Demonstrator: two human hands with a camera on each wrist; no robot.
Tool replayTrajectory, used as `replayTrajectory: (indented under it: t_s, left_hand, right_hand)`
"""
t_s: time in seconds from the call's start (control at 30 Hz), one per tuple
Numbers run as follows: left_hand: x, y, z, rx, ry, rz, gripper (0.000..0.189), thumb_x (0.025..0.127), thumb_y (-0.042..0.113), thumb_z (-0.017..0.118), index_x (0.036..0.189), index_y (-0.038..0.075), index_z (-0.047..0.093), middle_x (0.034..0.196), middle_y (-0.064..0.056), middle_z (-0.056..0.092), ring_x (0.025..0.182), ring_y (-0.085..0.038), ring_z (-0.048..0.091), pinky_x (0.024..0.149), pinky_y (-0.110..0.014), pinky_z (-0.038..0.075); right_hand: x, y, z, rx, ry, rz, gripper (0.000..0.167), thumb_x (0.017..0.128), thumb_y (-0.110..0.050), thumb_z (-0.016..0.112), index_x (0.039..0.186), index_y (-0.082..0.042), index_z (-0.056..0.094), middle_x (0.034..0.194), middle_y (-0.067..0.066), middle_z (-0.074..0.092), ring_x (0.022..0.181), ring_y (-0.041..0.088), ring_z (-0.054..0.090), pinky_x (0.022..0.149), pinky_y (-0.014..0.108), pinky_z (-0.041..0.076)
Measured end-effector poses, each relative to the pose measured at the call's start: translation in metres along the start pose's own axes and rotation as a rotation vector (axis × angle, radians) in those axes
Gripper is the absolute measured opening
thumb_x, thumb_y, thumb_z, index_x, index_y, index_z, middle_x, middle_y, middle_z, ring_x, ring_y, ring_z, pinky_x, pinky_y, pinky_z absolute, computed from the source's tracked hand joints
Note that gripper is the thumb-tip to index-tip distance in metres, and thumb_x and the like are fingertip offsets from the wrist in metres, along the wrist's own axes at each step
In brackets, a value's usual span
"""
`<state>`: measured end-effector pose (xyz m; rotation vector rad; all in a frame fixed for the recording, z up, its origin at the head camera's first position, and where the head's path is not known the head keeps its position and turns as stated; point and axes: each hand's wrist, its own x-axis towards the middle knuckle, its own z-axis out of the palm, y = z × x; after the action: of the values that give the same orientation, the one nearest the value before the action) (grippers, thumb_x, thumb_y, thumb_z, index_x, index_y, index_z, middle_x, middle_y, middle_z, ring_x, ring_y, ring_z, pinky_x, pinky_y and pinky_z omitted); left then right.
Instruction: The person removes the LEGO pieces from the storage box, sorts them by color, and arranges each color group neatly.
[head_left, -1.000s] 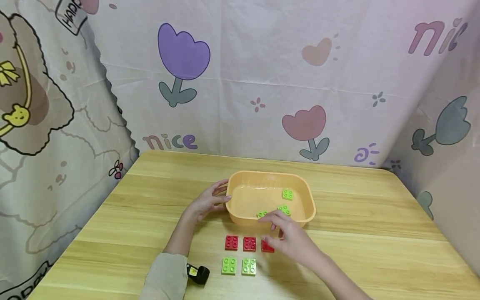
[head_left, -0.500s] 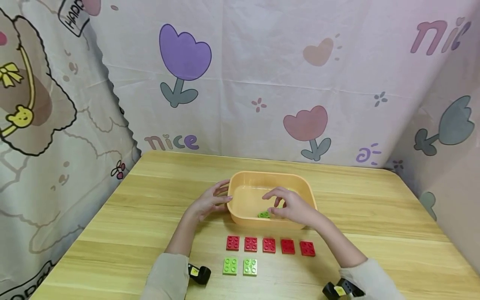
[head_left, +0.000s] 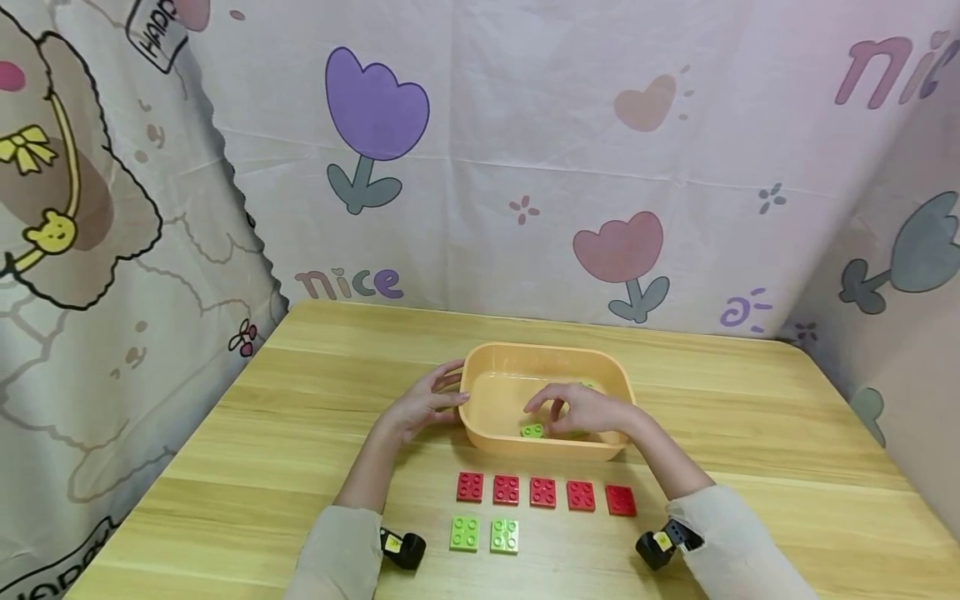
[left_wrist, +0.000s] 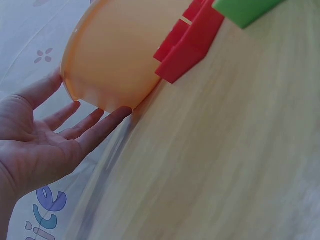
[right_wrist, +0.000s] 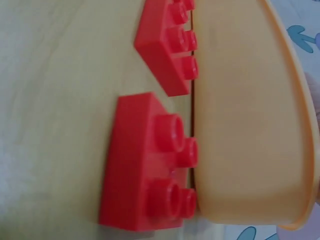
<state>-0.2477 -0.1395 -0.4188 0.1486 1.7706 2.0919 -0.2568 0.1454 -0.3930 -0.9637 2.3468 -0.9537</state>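
My left hand point(head_left: 427, 404) rests at the left end of the orange plastic basket point(head_left: 551, 448), thumb at the rim. In the left wrist view its fairly straight fingers point(left_wrist: 102, 131) touch the basket's outer wall. My right hand point(head_left: 588, 410) reaches down inside the basket with bent fingers; its fingertips are partly hidden, so a grip cannot be made out. Left of those fingertips lies a green toy brick point(head_left: 532, 431). Another green brick point(head_left: 587, 384) peeks out behind the hand. Several red toy bricks point(head_left: 543, 492) form a row before the basket.
Two green bricks point(head_left: 464, 534) lie side by side in front of the red row. A wooden table point(head_left: 300, 375) carries everything, with a printed cloth point(head_left: 487, 125) hanging behind it. Black wrist cameras point(head_left: 405, 551) sit at both cuffs.
My right hand has moved from above the red row and basket's front edge into the basket, uncovering more of the red row. The left hand stays at the basket's left end.
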Motion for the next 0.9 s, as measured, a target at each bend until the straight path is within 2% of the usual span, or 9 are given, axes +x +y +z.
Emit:
replayTrajectory:
  t_s: [0.23,0.43,0.73,0.9]
  left_hand:
    - [0.001,0.000,0.000,0.002,0.008,-0.002,0.066,0.086,0.000,0.060,0.143,0.009,0.028,0.145,-0.019,0.026,0.121,-0.038,0.040,0.087,-0.044,0.048]
    - [0.001,-0.001,0.000,0.006,0.001,0.003,0.064,0.087,-0.001,0.058,0.143,0.008,0.027,0.145,-0.020,0.025,0.122,-0.038,0.039,0.087,-0.044,0.048]
    - [0.002,-0.002,-0.002,0.011,0.000,0.004,0.063,0.089,0.000,0.057,0.143,0.008,0.026,0.145,-0.021,0.024,0.122,-0.039,0.039,0.087,-0.044,0.048]
    - [0.002,-0.002,-0.002,0.019,0.000,0.005,0.063,0.089,0.000,0.056,0.144,0.008,0.026,0.145,-0.021,0.025,0.122,-0.039,0.038,0.087,-0.044,0.048]
  right_hand:
    - [0.000,0.008,0.004,-0.017,-0.045,-0.041,0.034,0.082,0.005,0.061,0.112,-0.011,0.063,0.107,0.001,0.059,0.083,0.018,0.054,0.068,0.028,0.050]
    - [0.003,0.012,0.007,-0.038,-0.034,-0.041,0.032,0.083,0.003,0.061,0.111,-0.013,0.064,0.103,-0.003,0.058,0.081,0.016,0.053,0.071,0.028,0.049]
    - [0.004,0.013,0.010,-0.059,-0.013,-0.059,0.029,0.084,0.001,0.062,0.110,-0.012,0.065,0.098,-0.002,0.058,0.079,0.017,0.052,0.068,0.026,0.048]
    - [0.004,0.014,0.011,-0.056,0.015,-0.041,0.026,0.083,-0.003,0.065,0.107,-0.013,0.066,0.093,0.000,0.057,0.077,0.016,0.050,0.066,0.026,0.046]
